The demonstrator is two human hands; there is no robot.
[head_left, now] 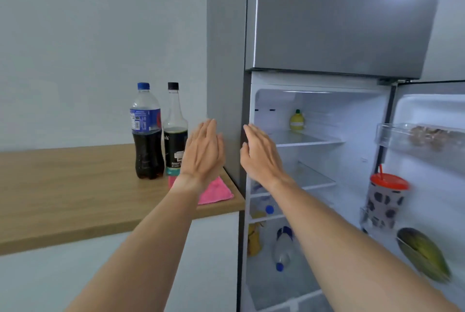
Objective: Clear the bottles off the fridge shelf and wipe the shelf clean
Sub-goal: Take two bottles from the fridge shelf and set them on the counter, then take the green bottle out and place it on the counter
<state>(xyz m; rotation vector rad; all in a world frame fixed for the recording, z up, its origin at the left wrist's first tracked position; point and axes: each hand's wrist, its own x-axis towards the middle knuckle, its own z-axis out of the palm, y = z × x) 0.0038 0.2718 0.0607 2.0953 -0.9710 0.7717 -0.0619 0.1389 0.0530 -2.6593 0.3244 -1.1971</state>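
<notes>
Two bottles stand on the wooden counter (63,186) left of the fridge: a cola bottle (146,133) with a blue cap and a dark bottle (175,133) with a black cap. A pink cloth (216,192) lies beside them, partly hidden by my left wrist. My left hand (203,148) is raised with flat fingers in front of the dark bottle, holding nothing. My right hand (260,153) is raised at the fridge's left edge, also holding nothing. In the open fridge, the top shelf (309,139) carries a small yellow lemon-shaped bottle (297,121) at the back.
The fridge door (432,160) stands open to the right, holding a lidded cup (386,198) with a straw, a clear tray and a green-yellow item. Lower fridge shelves hold water bottles (283,248) and yellow items. The freezer door (339,17) above is shut.
</notes>
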